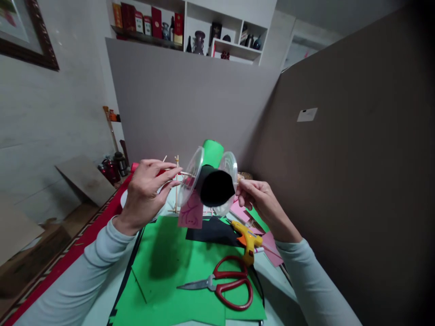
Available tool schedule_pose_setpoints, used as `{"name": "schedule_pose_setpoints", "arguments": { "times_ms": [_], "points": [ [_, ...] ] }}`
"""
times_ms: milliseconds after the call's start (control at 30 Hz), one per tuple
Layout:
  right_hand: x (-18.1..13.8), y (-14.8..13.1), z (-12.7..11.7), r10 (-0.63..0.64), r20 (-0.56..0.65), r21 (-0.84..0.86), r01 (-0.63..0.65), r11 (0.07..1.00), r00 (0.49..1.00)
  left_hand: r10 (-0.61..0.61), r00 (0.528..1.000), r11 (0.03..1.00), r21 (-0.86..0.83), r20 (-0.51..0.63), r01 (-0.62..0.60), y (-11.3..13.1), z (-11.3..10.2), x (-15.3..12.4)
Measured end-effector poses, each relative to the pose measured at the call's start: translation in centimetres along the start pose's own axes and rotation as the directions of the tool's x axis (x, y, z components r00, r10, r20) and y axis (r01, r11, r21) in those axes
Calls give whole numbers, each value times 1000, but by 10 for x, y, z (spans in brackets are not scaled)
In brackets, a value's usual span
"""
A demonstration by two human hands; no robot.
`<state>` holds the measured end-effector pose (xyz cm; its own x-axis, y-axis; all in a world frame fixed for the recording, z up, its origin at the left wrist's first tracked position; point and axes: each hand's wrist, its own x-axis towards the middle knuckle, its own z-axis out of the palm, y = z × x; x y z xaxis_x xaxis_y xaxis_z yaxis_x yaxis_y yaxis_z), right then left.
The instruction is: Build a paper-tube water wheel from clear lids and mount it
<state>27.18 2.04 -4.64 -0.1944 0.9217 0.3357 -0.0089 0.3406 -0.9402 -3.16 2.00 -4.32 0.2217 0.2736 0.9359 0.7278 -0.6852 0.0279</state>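
Head view, taking the green paper sheet (176, 271) as the landmark: nearest on it lie red-handled scissors (226, 283), blades closed and pointing left, and just past them at the sheet's right edge rests a yellow glue gun (247, 240), its body touching the sheet's border. A black paper piece (212, 231) lies along the sheet's far edge, with pink paper scraps (268, 246) off to the right of it. Held in the air above the sheet's far edge is the paper-and-disc wheel (210, 179) (two clear plastic discs on a thin wooden stick, with green, black and pink paper flaps between them). The left hand (147, 192) has its thumb and fingertips pinched together on the stick's left end; the right hand (260, 199) pinches the other end the same way, its fingers closed beside the right disc. Behind the wheel, beyond the sheet, a small frame of wooden sticks (176, 185) stands upright. Farther still rises a grey partition (176, 99), and above it white shelves (204, 27) carry boxes and vases.
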Motion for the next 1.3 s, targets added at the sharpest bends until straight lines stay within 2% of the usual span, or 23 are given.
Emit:
{"name": "schedule_pose_setpoints", "arguments": {
  "times_ms": [100,200,267,367,467,567,667,767,933,1300],
  "points": [
    [-2,0,1,7,36,-26,-6,1000,999,-1,994,999,42,108,-4,4,-1,1],
    [-2,1,3,12,61,-46,-9,999,998,-80,974,986,-128,210,108,5,0,2],
    [-2,2,3,15,71,-57,-11,998,997,-137,963,959,-212,231,187,5,1,2],
    [-2,3,5,23,83,-71,-17,997,996,-192,954,939,-240,229,247,2,1,3],
    [-1,3,6,20,92,-86,-12,996,996,-280,915,878,-308,292,367,4,-5,3],
    [-1,4,9,20,94,-102,-10,995,995,-293,895,841,-355,335,408,14,-15,5],
    [-2,5,13,21,91,-107,-11,994,996,-298,898,876,-280,324,392,29,-20,9],
    [-3,4,16,20,106,-113,-8,994,994,-383,864,883,-145,328,447,39,-19,11],
    [-4,3,18,16,114,-130,-1,991,993,-483,816,863,15,316,505,41,-15,9],
    [-4,6,22,-1,95,-131,14,991,995,-489,830,872,187,269,453,43,-16,8]
  ]
}}
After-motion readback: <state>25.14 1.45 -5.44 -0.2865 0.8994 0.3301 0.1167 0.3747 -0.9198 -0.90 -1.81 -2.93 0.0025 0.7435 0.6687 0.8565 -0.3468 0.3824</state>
